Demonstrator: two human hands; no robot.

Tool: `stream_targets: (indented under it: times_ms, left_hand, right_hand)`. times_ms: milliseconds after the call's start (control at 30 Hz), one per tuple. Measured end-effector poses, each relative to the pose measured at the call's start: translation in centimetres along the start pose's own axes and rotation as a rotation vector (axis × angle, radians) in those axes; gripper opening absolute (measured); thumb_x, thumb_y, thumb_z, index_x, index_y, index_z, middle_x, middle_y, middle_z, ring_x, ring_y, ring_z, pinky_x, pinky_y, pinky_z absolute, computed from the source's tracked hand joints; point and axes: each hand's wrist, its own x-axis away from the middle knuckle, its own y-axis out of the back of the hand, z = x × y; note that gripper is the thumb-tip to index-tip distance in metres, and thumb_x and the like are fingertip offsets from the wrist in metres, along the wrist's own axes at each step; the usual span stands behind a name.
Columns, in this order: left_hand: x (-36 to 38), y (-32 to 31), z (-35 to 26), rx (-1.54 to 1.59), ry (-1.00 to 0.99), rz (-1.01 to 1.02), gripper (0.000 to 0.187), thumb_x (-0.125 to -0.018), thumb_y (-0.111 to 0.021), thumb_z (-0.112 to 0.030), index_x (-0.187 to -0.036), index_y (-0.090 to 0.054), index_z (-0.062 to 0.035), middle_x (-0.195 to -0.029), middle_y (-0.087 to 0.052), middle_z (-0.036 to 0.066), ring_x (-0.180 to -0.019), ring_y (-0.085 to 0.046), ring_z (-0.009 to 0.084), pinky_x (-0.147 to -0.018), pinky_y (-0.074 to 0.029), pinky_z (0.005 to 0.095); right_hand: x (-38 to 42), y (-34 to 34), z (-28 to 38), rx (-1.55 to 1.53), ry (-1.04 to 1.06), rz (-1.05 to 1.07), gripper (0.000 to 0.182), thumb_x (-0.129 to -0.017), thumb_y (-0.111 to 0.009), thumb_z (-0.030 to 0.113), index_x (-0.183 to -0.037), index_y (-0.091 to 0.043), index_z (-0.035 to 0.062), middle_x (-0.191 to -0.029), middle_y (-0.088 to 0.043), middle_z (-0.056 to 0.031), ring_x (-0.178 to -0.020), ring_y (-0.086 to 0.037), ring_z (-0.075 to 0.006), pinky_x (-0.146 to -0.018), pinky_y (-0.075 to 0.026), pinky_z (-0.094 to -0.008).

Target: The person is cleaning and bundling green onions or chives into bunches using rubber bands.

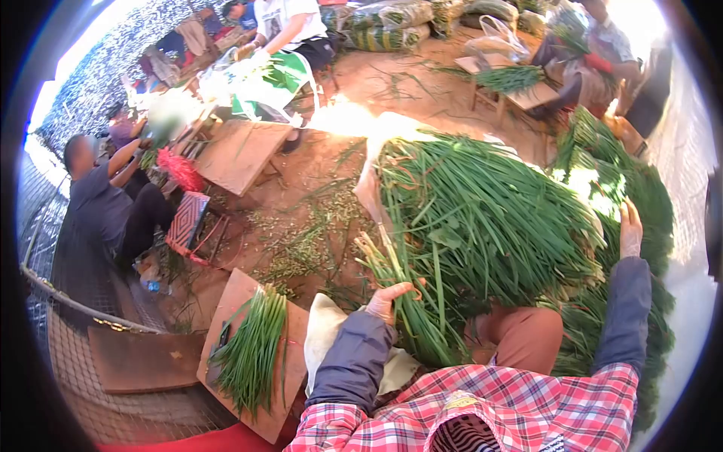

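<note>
Green stalks fill the middle of the view: a big heap of chives (482, 218) lies on the person's lap and the ground ahead, its long axis running from the pale cut ends at the lower left up toward the right. The left hand (388, 300) has its grip closed around a small bunch of stalks (392, 271) at those cut ends, thumb on top. The right hand (629, 230) rests open and flat on the far right edge of the heap, holding nothing. A sorted bundle (252, 350) lies lengthwise on a wooden board (290, 392) (a low tabletop) just left of the left hand, the nearer one. Other people sit at boards farther off.
</note>
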Motion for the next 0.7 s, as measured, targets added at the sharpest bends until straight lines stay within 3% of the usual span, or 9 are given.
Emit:
stream_targets:
  times_ms: [33,100,133,233,333,433,567,633,700]
  left_hand:
    - [0.2,-0.2,-0.2,-0.036,-0.029,0.029,0.046,-0.075,-0.066,-0.019,-0.112,-0.055,0.0065,-0.099,-0.064,0.012,-0.077,-0.063,0.0195,-0.070,-0.054,0.0341]
    - [-0.2,0.5,0.1,-0.034,-0.030,0.063,0.047,-0.075,-0.066,-0.019,-0.113,-0.055,0.0063,-0.099,-0.064,0.011,-0.078,-0.062,0.0192,-0.070,-0.053,0.0342]
    - [-0.5,0.8,0.3,-0.036,-0.033,0.071,0.047,-0.075,-0.066,-0.019,-0.113,-0.055,0.0061,-0.098,-0.064,0.011,-0.077,-0.062,0.0189,-0.070,-0.053,0.0340]
    - [-0.6,1.2,0.6,-0.043,-0.052,0.070,0.048,-0.076,-0.066,-0.020,-0.114,-0.054,0.0057,-0.096,-0.064,0.011,-0.076,-0.062,0.0182,-0.070,-0.052,0.0331]
    - [0.0,1.1,0.6,-0.045,-0.039,0.058,0.048,-0.077,-0.065,-0.020,-0.116,-0.054,0.0053,-0.094,-0.064,0.010,-0.076,-0.062,0.0177,-0.071,-0.052,0.0329]
    - [0.3,1.4,0.2,-0.025,0.036,0.029,0.047,-0.078,-0.064,-0.020,-0.117,-0.054,0.0042,-0.102,-0.064,0.011,-0.083,-0.063,0.0193,-0.078,-0.053,0.0356]
    - [-0.1,1.4,0.2,0.035,-0.055,0.037,0.038,-0.077,-0.064,-0.011,-0.112,-0.058,0.0014,-0.099,-0.066,0.010,-0.081,-0.064,0.0212,-0.076,-0.054,0.0346]
    - [-0.7,1.9,0.3,0.047,-0.089,0.092,0.037,-0.078,-0.065,-0.012,-0.112,-0.058,0.0007,-0.098,-0.066,0.010,-0.080,-0.064,0.0213,-0.074,-0.054,0.0343]
    - [-1.1,2.1,0.4,0.070,-0.018,0.050,0.036,-0.077,-0.065,-0.012,-0.111,-0.059,0.0000,-0.097,-0.066,0.010,-0.079,-0.064,0.0216,-0.072,-0.054,0.0348]
  right_hand:
    - [1.2,-1.2,5.4,-0.041,0.110,-0.035,0.042,-0.091,-0.054,0.031,-0.120,-0.054,0.0005,-0.112,-0.060,-0.0064,-0.103,-0.053,-0.0136,-0.090,-0.039,-0.0254]
    - [5.5,-3.7,18.3,-0.157,-0.048,0.141,0.038,-0.090,-0.055,0.032,-0.114,-0.059,0.0030,-0.088,-0.062,-0.0008,-0.076,-0.054,-0.0064,-0.066,-0.041,-0.0232]
    - [7.0,-5.1,20.9,-0.280,-0.161,0.322,0.029,-0.089,-0.058,0.027,-0.104,-0.064,0.0021,-0.093,-0.061,-0.0023,-0.081,-0.053,-0.0092,-0.077,-0.043,-0.0245]
    - [12.2,-10.5,29.0,-0.309,-0.026,0.771,0.016,-0.085,-0.061,0.010,-0.097,-0.065,0.0005,-0.091,-0.067,-0.0068,-0.082,-0.061,-0.0122,-0.078,-0.048,-0.0252]
    - [15.1,-17.6,29.3,-0.662,-0.089,1.007,0.018,-0.085,-0.053,-0.004,-0.100,-0.062,-0.0025,-0.095,-0.065,-0.0078,-0.091,-0.059,-0.0132,-0.084,-0.047,-0.0252]
    - [16.6,-25.8,28.3,-1.091,-0.323,1.122,0.037,-0.080,-0.055,-0.001,-0.117,-0.050,-0.0013,-0.113,-0.057,-0.0100,-0.108,-0.054,-0.0210,-0.092,-0.042,-0.0305]
    - [18.3,-37.1,23.2,-0.624,-0.284,1.053,0.059,-0.076,-0.059,0.010,-0.130,-0.039,-0.0045,-0.127,-0.048,-0.0216,-0.118,-0.048,-0.0289,-0.100,-0.037,-0.0360]
    - [19.0,-38.6,22.7,-0.362,-0.209,1.110,0.070,-0.082,-0.063,0.039,-0.131,-0.038,-0.0048,-0.131,-0.046,-0.0209,-0.120,-0.046,-0.0275,-0.102,-0.033,-0.0373]
    - [19.8,-40.4,20.0,-0.342,-0.233,1.427,0.075,-0.083,-0.055,0.056,-0.129,-0.044,-0.0015,-0.125,-0.052,-0.0171,-0.114,-0.050,-0.0261,-0.098,-0.037,-0.0380]
